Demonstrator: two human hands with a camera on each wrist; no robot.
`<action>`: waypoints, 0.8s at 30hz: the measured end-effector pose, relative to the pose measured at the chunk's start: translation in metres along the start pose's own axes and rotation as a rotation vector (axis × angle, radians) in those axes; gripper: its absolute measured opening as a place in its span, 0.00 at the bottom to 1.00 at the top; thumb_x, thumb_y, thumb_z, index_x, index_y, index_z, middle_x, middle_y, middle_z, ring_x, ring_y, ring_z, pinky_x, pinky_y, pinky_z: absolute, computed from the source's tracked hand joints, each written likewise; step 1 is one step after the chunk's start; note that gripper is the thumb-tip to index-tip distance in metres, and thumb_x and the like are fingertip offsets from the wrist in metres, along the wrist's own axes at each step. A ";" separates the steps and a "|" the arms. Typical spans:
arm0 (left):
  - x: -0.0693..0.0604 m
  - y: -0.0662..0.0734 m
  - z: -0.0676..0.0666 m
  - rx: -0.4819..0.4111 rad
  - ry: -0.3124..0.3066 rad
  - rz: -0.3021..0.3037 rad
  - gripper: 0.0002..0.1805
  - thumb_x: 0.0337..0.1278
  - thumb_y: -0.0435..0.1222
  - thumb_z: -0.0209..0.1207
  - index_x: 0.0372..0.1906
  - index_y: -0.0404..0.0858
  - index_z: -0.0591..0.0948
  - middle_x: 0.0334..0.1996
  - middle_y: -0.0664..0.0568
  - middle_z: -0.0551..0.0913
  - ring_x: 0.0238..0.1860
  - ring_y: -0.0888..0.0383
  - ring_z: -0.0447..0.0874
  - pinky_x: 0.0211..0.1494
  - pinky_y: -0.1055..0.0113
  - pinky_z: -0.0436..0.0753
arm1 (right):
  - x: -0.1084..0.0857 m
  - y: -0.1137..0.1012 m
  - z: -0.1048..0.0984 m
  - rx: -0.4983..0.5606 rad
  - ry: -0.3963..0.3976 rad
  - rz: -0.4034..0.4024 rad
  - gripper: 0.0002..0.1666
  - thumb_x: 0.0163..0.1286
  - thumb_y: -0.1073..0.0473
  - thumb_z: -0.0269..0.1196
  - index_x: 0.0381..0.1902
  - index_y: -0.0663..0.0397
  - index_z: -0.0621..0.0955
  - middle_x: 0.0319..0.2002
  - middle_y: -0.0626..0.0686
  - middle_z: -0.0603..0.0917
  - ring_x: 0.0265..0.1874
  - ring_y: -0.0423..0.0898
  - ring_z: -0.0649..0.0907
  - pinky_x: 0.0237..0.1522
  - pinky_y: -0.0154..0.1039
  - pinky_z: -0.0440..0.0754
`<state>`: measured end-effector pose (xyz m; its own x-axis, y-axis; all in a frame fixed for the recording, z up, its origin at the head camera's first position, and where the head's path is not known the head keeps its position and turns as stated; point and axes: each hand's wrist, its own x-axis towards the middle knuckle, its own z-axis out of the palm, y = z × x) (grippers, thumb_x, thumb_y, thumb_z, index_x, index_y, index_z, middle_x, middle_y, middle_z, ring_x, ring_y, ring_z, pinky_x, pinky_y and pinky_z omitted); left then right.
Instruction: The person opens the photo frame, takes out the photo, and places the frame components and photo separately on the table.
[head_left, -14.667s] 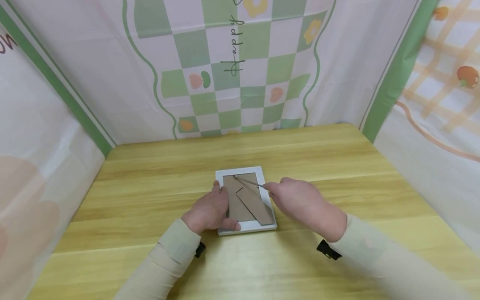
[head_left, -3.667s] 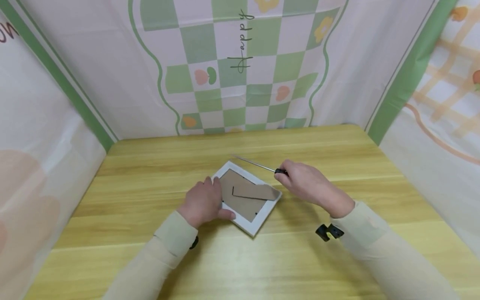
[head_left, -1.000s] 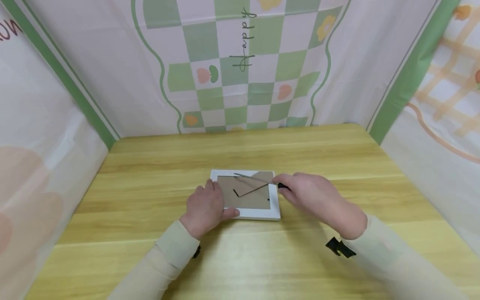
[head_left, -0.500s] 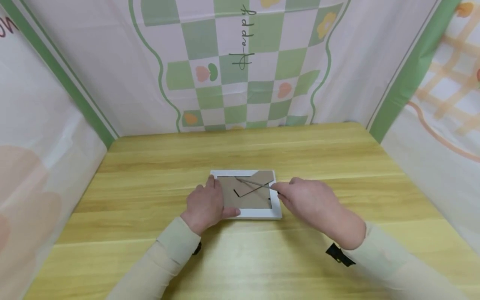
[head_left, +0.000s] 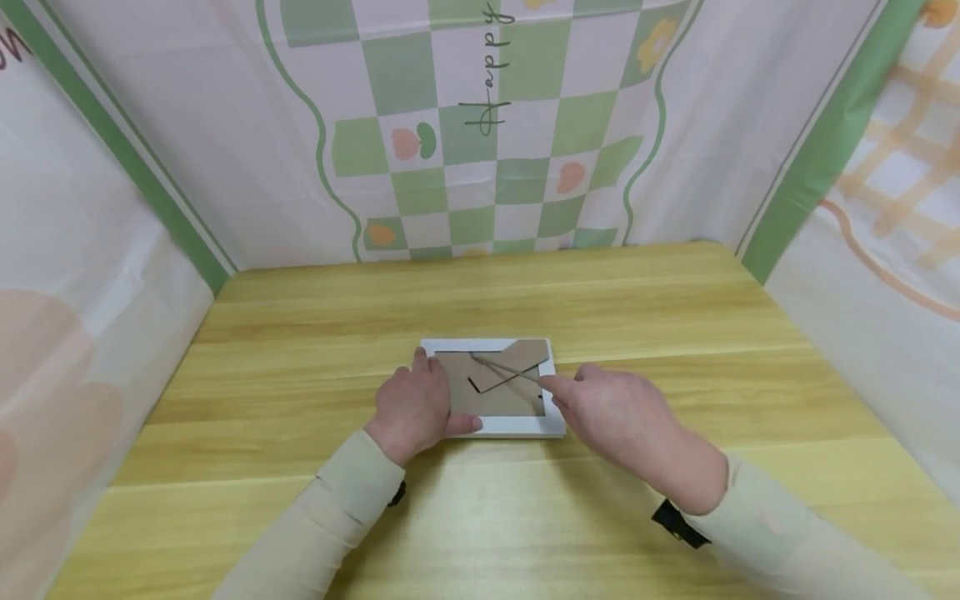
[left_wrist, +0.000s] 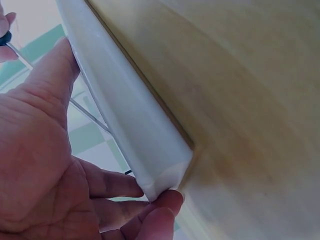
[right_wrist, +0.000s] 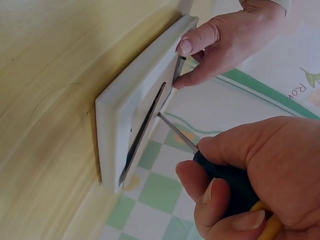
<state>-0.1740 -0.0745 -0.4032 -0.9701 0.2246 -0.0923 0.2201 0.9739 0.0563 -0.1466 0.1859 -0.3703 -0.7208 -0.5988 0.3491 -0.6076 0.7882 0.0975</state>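
A white picture frame (head_left: 517, 426) lies face down on the table, its long side running left to right. Brown backing board (head_left: 461, 375) fills the opening, and a brown stand leg (head_left: 525, 353) slants across it. My left hand (head_left: 412, 408) grips the frame's left end, thumb on the near rail and fingers at the far corner. In my right hand (head_left: 618, 417) is a screwdriver (right_wrist: 225, 180) with a dark and yellow handle. Its thin shaft (head_left: 506, 367) reaches over the leg, the tip at the far inner edge of the opening. A small black tab (head_left: 540, 397) shows at the right inner edge.
The wood-grain table (head_left: 480, 517) spreads around the frame on all sides. A green-and-white checked cloth (head_left: 472, 167) hangs behind it, with printed cloths at the left and right.
Since the oldest frame, the picture frame has been turned from upright to sideways. Over the last second the right hand has lowered slightly, bringing the screwdriver tip to the far inner edge.
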 end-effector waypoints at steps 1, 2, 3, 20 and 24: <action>0.000 0.000 0.000 -0.006 -0.003 -0.002 0.63 0.46 0.74 0.67 0.70 0.23 0.73 0.73 0.29 0.69 0.44 0.41 0.86 0.30 0.55 0.86 | 0.000 -0.001 0.000 -0.005 0.003 -0.003 0.18 0.64 0.61 0.73 0.52 0.43 0.88 0.19 0.46 0.75 0.14 0.37 0.67 0.11 0.32 0.64; 0.000 0.000 0.000 -0.012 -0.010 -0.003 0.63 0.47 0.74 0.67 0.70 0.23 0.73 0.73 0.28 0.69 0.45 0.40 0.86 0.31 0.54 0.87 | 0.000 -0.001 0.000 -0.010 0.007 -0.007 0.19 0.64 0.61 0.73 0.53 0.43 0.88 0.19 0.46 0.75 0.14 0.36 0.66 0.11 0.32 0.63; 0.000 0.000 0.000 -0.016 -0.013 -0.003 0.63 0.47 0.74 0.67 0.70 0.24 0.72 0.74 0.27 0.68 0.46 0.40 0.86 0.32 0.54 0.87 | 0.000 -0.002 0.001 -0.016 0.013 -0.013 0.19 0.64 0.61 0.73 0.53 0.43 0.88 0.18 0.46 0.74 0.13 0.36 0.65 0.10 0.31 0.63; 0.002 0.001 0.003 -0.040 -0.018 -0.007 0.66 0.47 0.73 0.67 0.73 0.21 0.67 0.76 0.28 0.64 0.49 0.40 0.84 0.36 0.54 0.87 | -0.014 -0.034 0.017 -0.180 0.014 0.034 0.23 0.65 0.66 0.71 0.58 0.49 0.85 0.19 0.52 0.74 0.10 0.39 0.64 0.07 0.35 0.63; 0.002 0.000 0.002 -0.025 -0.025 -0.010 0.66 0.47 0.73 0.67 0.73 0.22 0.68 0.76 0.28 0.64 0.46 0.41 0.84 0.33 0.55 0.85 | -0.008 -0.035 0.013 -0.169 0.017 0.022 0.20 0.64 0.69 0.69 0.53 0.52 0.83 0.16 0.50 0.68 0.09 0.40 0.64 0.06 0.36 0.64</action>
<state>-0.1760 -0.0736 -0.4055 -0.9693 0.2158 -0.1175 0.2075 0.9750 0.0796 -0.1236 0.1613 -0.3887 -0.7268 -0.5795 0.3686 -0.5257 0.8148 0.2444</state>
